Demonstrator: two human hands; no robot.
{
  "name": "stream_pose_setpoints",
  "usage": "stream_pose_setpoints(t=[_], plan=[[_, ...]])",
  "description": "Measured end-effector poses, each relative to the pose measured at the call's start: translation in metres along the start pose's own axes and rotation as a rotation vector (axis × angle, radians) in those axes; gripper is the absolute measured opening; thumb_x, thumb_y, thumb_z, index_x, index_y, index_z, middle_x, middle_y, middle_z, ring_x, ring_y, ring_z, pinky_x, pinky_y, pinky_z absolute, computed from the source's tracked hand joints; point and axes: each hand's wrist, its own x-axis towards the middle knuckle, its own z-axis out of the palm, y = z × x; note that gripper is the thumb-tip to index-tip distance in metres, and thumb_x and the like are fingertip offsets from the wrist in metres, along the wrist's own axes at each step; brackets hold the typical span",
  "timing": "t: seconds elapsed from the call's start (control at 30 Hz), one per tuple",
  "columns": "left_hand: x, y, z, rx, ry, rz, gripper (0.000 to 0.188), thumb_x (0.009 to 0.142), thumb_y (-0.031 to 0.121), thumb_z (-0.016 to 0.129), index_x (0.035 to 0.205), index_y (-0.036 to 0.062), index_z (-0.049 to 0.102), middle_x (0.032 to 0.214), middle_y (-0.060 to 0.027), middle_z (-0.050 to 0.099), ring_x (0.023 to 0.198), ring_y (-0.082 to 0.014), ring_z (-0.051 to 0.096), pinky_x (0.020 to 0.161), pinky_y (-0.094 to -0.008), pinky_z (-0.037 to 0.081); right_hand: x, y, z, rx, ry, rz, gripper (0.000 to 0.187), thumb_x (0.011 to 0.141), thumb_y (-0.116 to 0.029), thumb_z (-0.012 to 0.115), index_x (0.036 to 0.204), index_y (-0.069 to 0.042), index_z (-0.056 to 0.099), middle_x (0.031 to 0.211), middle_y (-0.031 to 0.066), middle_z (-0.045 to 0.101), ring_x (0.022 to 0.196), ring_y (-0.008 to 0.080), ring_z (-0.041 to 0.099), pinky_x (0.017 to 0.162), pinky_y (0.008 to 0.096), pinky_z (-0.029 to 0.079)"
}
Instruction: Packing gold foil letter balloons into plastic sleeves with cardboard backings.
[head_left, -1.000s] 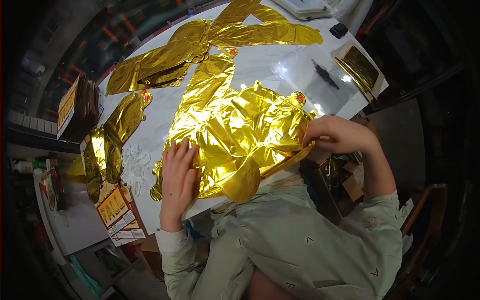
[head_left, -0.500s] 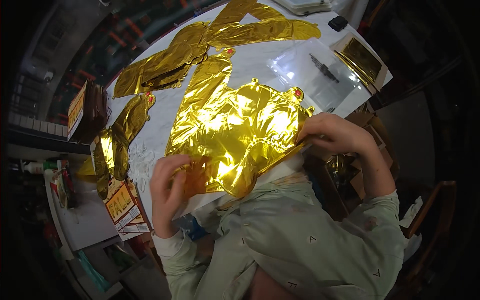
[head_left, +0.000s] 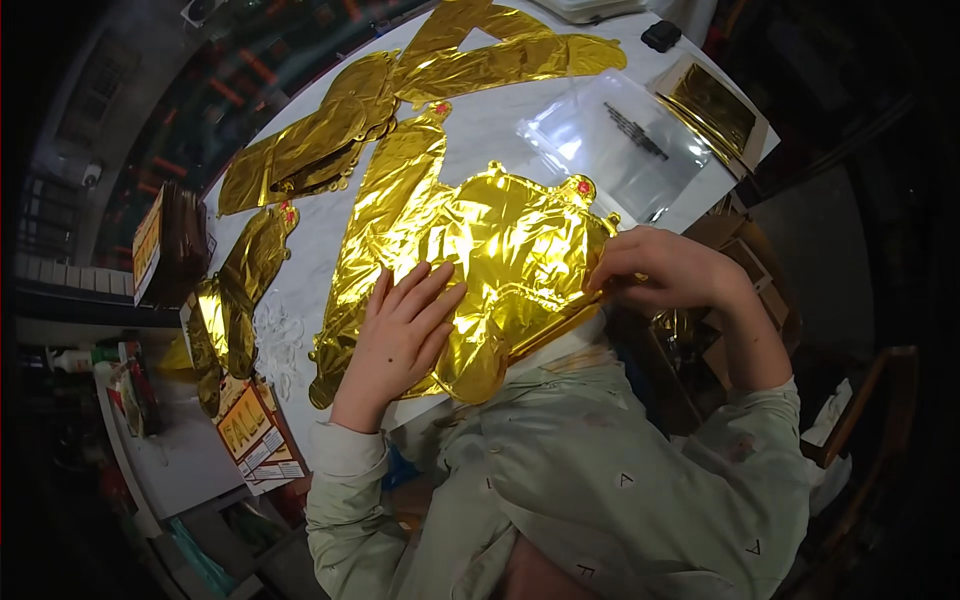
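Note:
A large flat gold foil balloon lies in front of me, creased and shiny, with small round tabs and red marks on its edge. Spread over its lower left part is my left hand, fingers apart and palm down. My right hand pinches the balloon's right edge between thumb and fingers, near a tab. Beyond it, more uninflated gold foil balloons overlap on the white table. Another folded gold foil balloon rests at the left, beside a heap of thin white strips.
Clear plastic bags lie at the right, next to a packet with gold foil. A small black object sits at the far edge. At the left are a stack of printed cards and a printed package. Cardboard boxes stand below right.
My left hand has moved from the balloon's lower left corner up onto its surface and now lies flat. The lower left part is spread out. My right hand stays at the right edge.

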Motion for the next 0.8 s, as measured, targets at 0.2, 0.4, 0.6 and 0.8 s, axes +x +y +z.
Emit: stream_pose_setpoints(t=[0.2,0.4,0.6,0.8], plan=[[0.001,-0.001,0.001,-0.049,0.0,0.0,0.05,0.103,0.021,0.062,0.153,0.0172,0.061,0.164,-0.0061,0.051,0.154,-0.0303,0.043,0.131,-0.0568,0.022,-0.002,-0.003,-0.009,-0.043,-0.042,0.004,0.018,0.091,-0.003,0.072,0.109,-0.004,0.073,0.102,0.0101,0.072,0.098,0.032,0.069,0.088,0.0426,0.054],[-0.001,-0.005,0.005,-0.013,0.014,0.006,0.05,0.102,0.021,0.063,0.152,0.0176,0.062,0.164,-0.0055,0.051,0.154,-0.0303,0.043,0.131,-0.0562,0.023,0.043,-0.004,-0.036,0.071,-0.064,-0.058,0.013,0.098,-0.011,0.07,0.106,-0.001,0.071,0.1,0.0111,0.071,0.096,0.0295,0.068,0.083,0.0395,0.054],[-0.003,-0.008,0.008,0.007,0.026,0.029,0.056,0.098,0.02,0.066,0.154,0.0213,0.06,0.163,-0.0038,0.053,0.153,-0.0294,0.045,0.13,-0.055,0.023,0.125,0.006,-0.062,-0.012,-0.173,0.159,0.015,0.102,-0.016,0.069,0.104,-0.001,0.069,0.101,0.0094,0.073,0.089,0.0197,0.069,0.077,0.0353,0.056],[0.001,-0.002,0.005,-0.064,0.034,-0.003,0.064,0.092,0.02,0.073,0.154,0.0229,0.06,0.163,-0.0019,0.053,0.153,-0.0279,0.044,0.131,-0.0556,0.023,0.141,0.032,-0.044,0.238,-0.346,0.109,0.022,0.103,-0.008,0.063,0.12,-0.001,0.074,0.102,0.006,0.076,0.099,0.0096,0.068,0.086,0.0294,0.055]])
